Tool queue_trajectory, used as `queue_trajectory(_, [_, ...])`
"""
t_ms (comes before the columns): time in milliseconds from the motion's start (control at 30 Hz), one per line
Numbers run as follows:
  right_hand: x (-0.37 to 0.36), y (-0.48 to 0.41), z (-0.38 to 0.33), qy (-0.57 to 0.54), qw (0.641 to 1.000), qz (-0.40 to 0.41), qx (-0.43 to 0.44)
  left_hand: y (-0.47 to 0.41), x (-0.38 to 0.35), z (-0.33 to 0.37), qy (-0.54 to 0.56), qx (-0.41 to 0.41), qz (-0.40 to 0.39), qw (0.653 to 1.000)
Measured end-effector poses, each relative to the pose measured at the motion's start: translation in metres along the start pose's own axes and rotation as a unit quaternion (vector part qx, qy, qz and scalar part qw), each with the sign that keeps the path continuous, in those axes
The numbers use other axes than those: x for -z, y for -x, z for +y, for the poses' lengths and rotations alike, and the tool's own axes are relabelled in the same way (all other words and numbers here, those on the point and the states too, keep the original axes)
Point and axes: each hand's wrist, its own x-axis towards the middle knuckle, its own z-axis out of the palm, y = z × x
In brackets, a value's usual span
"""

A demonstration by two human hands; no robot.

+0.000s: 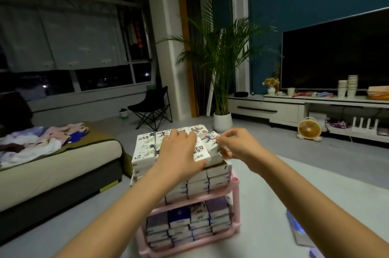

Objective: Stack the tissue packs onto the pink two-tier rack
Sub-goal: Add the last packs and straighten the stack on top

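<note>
Hands atop the pink rack (235, 194)
The left hand (179, 149) lies flat on the tissue packs (145, 146); the right hand (236, 144) pinches 1 pack (212, 147).

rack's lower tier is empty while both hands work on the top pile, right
No. The head view shows the lower tier of the rack packed with tissue packs, not empty. The left hand and right hand do work on the top pile.

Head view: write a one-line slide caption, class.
Left hand presses and right hand pinches tissue packs atop the heaped upper tier of the pink rack; lower tier full.
</note>
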Motion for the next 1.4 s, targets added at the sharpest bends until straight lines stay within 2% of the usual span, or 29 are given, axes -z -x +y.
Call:
queue_trajectory(200, [0.005, -0.006, 0.009, 0.018, 0.999, -0.037, -0.005, -0.008, -0.005, -0.003, -0.003, -0.022, 0.015, 1.0])
queue_trajectory(467, [0.009, -0.011, 0.014, 0.078, 0.996, -0.019, 0.04, -0.009, -0.007, -0.017, -0.02, -0.007, 0.01, 1.0])
queue_trajectory(600, [0.005, -0.011, 0.017, 0.084, 0.994, -0.002, 0.071, -0.006, -0.007, -0.018, 0.04, 0.004, 0.024, 0.999])
queue_trajectory(667, [0.003, -0.011, 0.018, 0.081, 0.994, 0.001, 0.08, -0.004, -0.001, -0.027, 0.105, 0.037, 0.074, 0.991])
queue_trajectory(767, [0.002, -0.012, 0.019, 0.088, 0.992, 0.005, 0.091, -0.001, 0.004, -0.062, 0.188, 0.107, 0.169, 0.962])
queue_trajectory(833, [0.002, -0.013, 0.02, 0.096, 0.99, 0.008, 0.101, 0.002, 0.004, -0.084, 0.28, 0.162, 0.184, 0.928])
queue_trajectory(1000, [0.001, -0.017, 0.024, 0.101, 0.987, 0.011, 0.124, 0.006, -0.017, -0.107, 0.525, 0.303, 0.091, 0.79])
queue_trajectory(1100, [0.0, -0.021, 0.023, 0.11, 0.987, 0.002, 0.12, 0.009, -0.023, -0.103, 0.627, 0.3, 0.048, 0.717])
queue_trajectory(1167, [0.0, -0.022, 0.023, 0.117, 0.986, 0.004, 0.119, 0.011, -0.027, -0.101, 0.645, 0.274, 0.037, 0.712])
queue_trajectory(1267, [-0.003, -0.023, 0.021, 0.203, 0.962, 0.003, 0.181, 0.013, -0.036, -0.105, 0.627, 0.246, 0.054, 0.737])
queue_trajectory(1333, [-0.008, -0.025, 0.019, 0.272, 0.932, -0.05, 0.236, 0.014, -0.042, -0.108, 0.632, 0.235, 0.062, 0.736])
queue_trajectory(1400, [-0.015, -0.03, 0.018, 0.318, 0.909, -0.099, 0.25, 0.014, -0.044, -0.109, 0.639, 0.237, 0.057, 0.729])
